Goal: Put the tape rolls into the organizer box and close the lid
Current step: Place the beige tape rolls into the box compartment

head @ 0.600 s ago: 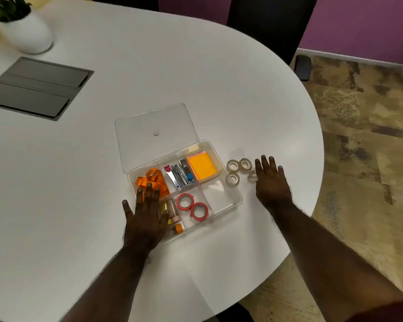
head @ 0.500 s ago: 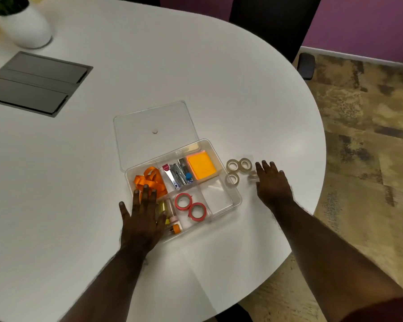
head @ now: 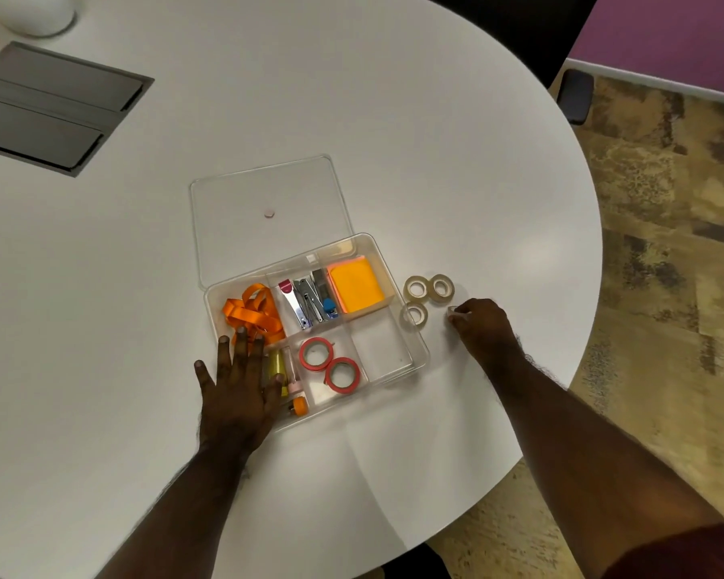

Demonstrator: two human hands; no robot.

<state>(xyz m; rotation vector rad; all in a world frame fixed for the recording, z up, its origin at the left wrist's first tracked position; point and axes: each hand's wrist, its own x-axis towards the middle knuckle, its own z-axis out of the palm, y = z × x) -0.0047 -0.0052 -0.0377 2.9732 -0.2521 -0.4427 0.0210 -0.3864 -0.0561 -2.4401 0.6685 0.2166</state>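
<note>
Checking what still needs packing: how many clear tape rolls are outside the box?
3 clearly visible: two side by side and one nearer the box, all right of it. The right hand seems to pinch a fourth, mostly hidden.

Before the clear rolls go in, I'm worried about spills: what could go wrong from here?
1. The right hand curls over a fourth roll, mostly hidden; a loose pinch could drop it.
2. Three clear rolls lie close together by the box; grabbing one may knock the others toward the table edge.
3. The left hand covers the box corner, in the way of the lid.
</note>
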